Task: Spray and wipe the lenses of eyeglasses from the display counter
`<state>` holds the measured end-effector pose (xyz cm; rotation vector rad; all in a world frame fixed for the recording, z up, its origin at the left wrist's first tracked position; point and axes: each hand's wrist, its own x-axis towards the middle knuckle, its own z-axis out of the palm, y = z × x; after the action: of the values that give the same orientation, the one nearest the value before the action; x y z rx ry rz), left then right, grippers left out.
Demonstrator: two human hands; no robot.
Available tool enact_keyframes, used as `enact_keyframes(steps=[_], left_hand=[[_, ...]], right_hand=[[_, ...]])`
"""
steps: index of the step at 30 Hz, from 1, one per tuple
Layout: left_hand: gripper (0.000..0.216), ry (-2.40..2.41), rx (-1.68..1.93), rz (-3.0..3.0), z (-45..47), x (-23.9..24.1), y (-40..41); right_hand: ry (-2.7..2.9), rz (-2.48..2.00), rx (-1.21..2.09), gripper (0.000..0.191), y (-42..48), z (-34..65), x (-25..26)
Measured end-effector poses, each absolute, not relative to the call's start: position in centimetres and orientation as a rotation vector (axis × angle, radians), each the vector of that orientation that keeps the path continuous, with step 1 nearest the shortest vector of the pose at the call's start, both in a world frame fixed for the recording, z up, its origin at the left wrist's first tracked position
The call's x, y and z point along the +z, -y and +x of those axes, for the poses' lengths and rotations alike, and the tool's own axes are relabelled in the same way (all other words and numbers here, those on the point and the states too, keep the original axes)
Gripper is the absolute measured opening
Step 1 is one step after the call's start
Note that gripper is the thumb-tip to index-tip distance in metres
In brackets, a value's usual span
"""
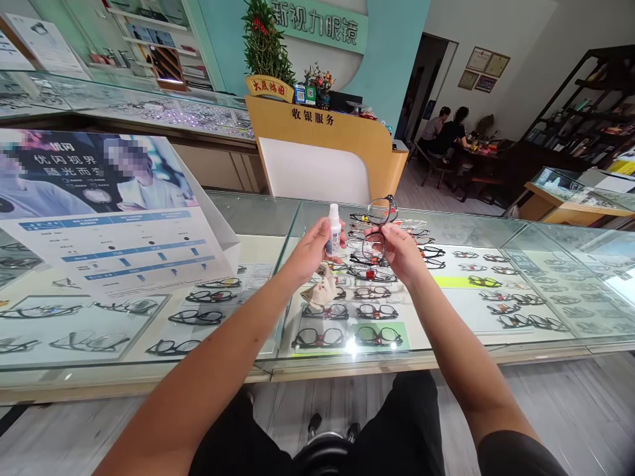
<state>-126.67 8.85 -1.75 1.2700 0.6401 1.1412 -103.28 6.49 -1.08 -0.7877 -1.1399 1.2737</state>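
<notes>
My left hand (313,250) is closed around a small white spray bottle (334,231), held upright above the glass counter. Just to its right, my right hand (399,250) grips a pair of dark-rimmed eyeglasses (381,210) by the frame, turned so one lens sits above the other. The bottle and the glasses are apart. A crumpled beige cloth (321,289) lies on the glass below my left hand. Under the glass, rows of spectacle frames (373,311) are on display.
A large printed display card (114,218) stands on the counter at the left. The glass display counter (421,357) runs across in front of me. Behind it stands a wooden cashier desk (322,129). Two people (444,132) sit at a table at the back right.
</notes>
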Motion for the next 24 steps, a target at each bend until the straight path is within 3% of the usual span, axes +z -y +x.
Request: enact_keyframes(steps=[5, 13, 24], left_hand=[[0.074, -0.583, 1.054, 1.159, -126.9, -1.1, -8.9], [0.091, -0.561, 0.916, 1.159, -127.2, -0.6, -8.9], [0.093, -0.592, 0.938, 1.276, -127.6, -0.9, -9.1]], right_hand=[[1.201, -0.865, 1.258, 0.047, -6.3, -103.6, -1.4], [1.298, -0.882, 1.231, 0.042, -6.2, -104.0, -2.1], [1.328, -0.872, 1.303, 0.045, -5.4, -104.8, -2.1]])
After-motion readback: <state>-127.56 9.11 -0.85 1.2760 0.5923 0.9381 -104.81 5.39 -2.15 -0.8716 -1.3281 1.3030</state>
